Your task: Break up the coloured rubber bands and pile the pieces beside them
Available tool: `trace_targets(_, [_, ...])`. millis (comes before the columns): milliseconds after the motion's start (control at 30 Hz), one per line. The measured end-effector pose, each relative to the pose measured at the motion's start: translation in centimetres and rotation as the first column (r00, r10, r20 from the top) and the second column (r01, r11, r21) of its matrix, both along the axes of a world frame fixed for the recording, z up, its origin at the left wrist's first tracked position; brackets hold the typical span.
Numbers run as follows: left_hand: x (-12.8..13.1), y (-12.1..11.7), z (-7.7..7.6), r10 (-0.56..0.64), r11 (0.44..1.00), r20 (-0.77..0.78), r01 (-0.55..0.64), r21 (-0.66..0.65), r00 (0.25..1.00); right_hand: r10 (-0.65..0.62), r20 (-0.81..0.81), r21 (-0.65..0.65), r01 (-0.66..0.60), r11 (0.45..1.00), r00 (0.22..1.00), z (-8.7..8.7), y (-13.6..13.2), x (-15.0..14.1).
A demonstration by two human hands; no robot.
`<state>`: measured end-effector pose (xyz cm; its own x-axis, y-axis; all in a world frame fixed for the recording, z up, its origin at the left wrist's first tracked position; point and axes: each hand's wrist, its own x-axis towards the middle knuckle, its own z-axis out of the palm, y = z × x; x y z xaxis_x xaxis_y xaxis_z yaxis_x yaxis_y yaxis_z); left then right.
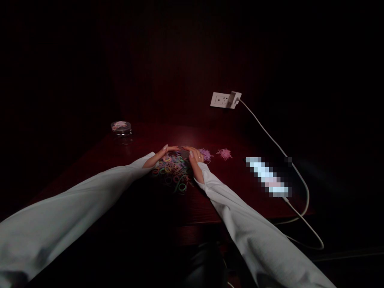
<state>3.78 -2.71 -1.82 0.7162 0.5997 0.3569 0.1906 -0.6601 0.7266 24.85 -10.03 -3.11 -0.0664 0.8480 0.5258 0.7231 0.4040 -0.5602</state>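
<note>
Left hand (157, 157) and right hand (193, 157) flank the far edge of the loose colored rubber bands (172, 172) on the wooden surface (207, 204), fingers (169, 149) extended, tips nearly meeting, pinching nothing, apparently corralling the pile.

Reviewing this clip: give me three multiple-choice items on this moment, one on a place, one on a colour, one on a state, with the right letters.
1. Where does the glass jar stand, seen past the left hand?
A) At the far left of the dark wooden table
B) On the floor
C) Under the table

2. Which colours are the two small tangles of bands beyond the right hand?
A) Green and orange
B) Purple and pink
C) Black and white

3. What state is the white cable in?
A) Cut in two
B) Coiled in a bundle
C) Plugged into the wall socket

1: A, it sits on the table's far left.
2: B, the purple tangle lies beside the pink tangle.
3: C, its plug sits in the socket.
</note>
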Motion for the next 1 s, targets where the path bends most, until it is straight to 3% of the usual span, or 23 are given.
trace_targets(167, [0.5,-0.4,-0.3,0.034,0.997,0.009,-0.035,0.074,0.999,0.084,-0.04,-0.022,-0.085,0.996,0.996,0.7,-0.6,-0.7])
trace_targets(300, [-0.2,0.1,0.4,0.122,0.976,0.059,-0.131,0.174,0.991,0.015,-0.038,-0.03,-0.016,0.999,0.999,1.8,-1.8,-0.7])
trace_targets(400, [-1.2,-0.3,2.0,0.233,0.917,0.149,-0.268,0.297,0.961,-0.006,0.002,-0.032,0.006,0.999,1.0,2.5,-2.6,-0.3])
trace_targets(467, [-1.8,-1.2,3.0,0.274,0.855,0.152,-0.313,0.414,0.95,0.074,0.087,-0.034,-0.072,0.997,0.993,2.9,-3.1,0.2])
trace_targets(533, [-2.1,-2.4,3.5,0.232,0.81,0.091,-0.244,0.533,0.968,0.199,0.183,-0.051,-0.193,0.98,0.963,3.1,-3.6,0.6])
trace_targets(600, [-2.0,-3.6,3.6,0.152,0.765,-0.022,-0.104,0.636,0.988,0.292,0.241,-0.074,-0.282,0.956,0.926,3.3,-4.0,0.9])
trace_targets(700, [-1.7,-4.3,3.4,0.106,0.729,-0.158,0.031,0.683,0.982,0.308,0.253,-0.099,-0.292,0.951,0.917,3.3,-4.2,1.2])
trace_targets(1000, [-2.4,-2.1,3.3,0.174,0.748,-0.125,-0.048,0.662,0.977,0.212,0.275,-0.065,-0.202,0.977,0.938,2.6,-3.7,1.0])
